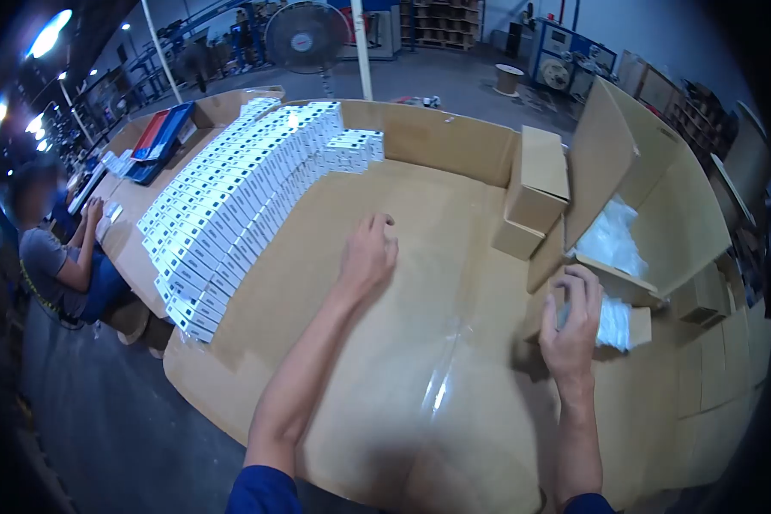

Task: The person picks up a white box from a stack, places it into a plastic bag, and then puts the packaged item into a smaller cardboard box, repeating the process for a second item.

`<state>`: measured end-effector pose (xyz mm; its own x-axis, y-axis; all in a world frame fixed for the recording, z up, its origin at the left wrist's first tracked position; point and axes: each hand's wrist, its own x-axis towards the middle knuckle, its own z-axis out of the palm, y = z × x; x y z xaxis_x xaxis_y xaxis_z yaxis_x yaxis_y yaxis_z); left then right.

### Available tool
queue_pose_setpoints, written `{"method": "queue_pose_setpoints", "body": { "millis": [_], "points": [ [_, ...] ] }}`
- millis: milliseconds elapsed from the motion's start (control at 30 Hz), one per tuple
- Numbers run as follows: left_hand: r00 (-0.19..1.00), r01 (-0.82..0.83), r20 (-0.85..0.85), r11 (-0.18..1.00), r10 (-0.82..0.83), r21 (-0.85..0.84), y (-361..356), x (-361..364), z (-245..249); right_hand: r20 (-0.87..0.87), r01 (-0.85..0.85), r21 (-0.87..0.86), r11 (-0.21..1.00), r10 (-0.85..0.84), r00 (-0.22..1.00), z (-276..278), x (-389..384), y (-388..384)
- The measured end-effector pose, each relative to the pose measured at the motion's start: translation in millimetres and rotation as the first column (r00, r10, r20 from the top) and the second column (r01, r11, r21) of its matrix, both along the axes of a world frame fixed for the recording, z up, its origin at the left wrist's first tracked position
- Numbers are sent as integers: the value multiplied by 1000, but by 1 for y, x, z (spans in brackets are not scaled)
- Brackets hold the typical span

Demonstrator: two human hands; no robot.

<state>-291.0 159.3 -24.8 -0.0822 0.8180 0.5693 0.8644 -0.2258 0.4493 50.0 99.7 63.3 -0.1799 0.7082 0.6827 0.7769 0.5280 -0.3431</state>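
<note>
Against the carton flap edge (615, 276), right hand (574, 319) curls.

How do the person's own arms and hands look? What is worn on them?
The left hand and right hand are bare, without gloves; no watch or ring shows. The forearms are uncovered. Dark blue sleeves end above the elbows.

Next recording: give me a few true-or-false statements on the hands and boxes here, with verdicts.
1. The right hand grips a plastic-wrapped packet beside the open carton. True.
2. The left hand holds a white box. False: it rests empty on the cardboard sheet.
3. The small white boxes stand in rows to the left of the left hand. True.
4. A seated person is at the far right. False: the seated person is at the far left.
</note>
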Motion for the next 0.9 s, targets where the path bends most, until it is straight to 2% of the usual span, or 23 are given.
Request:
{"method": "queue_pose_setpoints", "body": {
  "millis": [67, 133, 200, 267, 333, 433, 533, 633, 833, 900],
  "points": [
    [997, -68, -36, 998, 67, -14, 34, -36, -5, 82, -202, 4, 979, 201, 976, -1, -41, 31],
    [990, -123, -61, 992, 124, 23, 67, -69, -10, 51, -399, -63, 915, 402, 914, -10, -90, 72],
    [976, -146, -158, 989, 148, 26, 100, -99, -11, 109, -502, -214, 838, 531, 841, -22, -140, 122],
    [948, -191, -251, 981, 194, 38, 125, -117, -8, 227, -537, -239, 809, 584, 779, -40, -190, 176],
    [906, -258, -329, 964, 265, 66, 145, -127, -6, 320, -498, -301, 813, 578, 751, -53, -234, 223],
    [869, -284, -416, 959, 269, 26, 160, -136, 0, 403, -443, -273, 854, 520, 753, -66, -283, 272],
    [839, -319, -471, 947, 271, -25, 163, -140, -7, 449, -364, -385, 848, 517, 729, -64, -314, 303],
    [856, -242, -456, 968, 243, 62, 159, -148, -14, 445, -364, -431, 826, 545, 711, -56, -328, 316],
    [877, -222, -382, 951, 292, 217, 159, -154, -17, 509, -294, -488, 822, 541, 670, -50, -338, 318],
    [850, -257, -417, 944, 322, 207, 160, -156, -16, 438, -321, -493, 809, 550, 712, -50, -336, 315]
  ]
}}
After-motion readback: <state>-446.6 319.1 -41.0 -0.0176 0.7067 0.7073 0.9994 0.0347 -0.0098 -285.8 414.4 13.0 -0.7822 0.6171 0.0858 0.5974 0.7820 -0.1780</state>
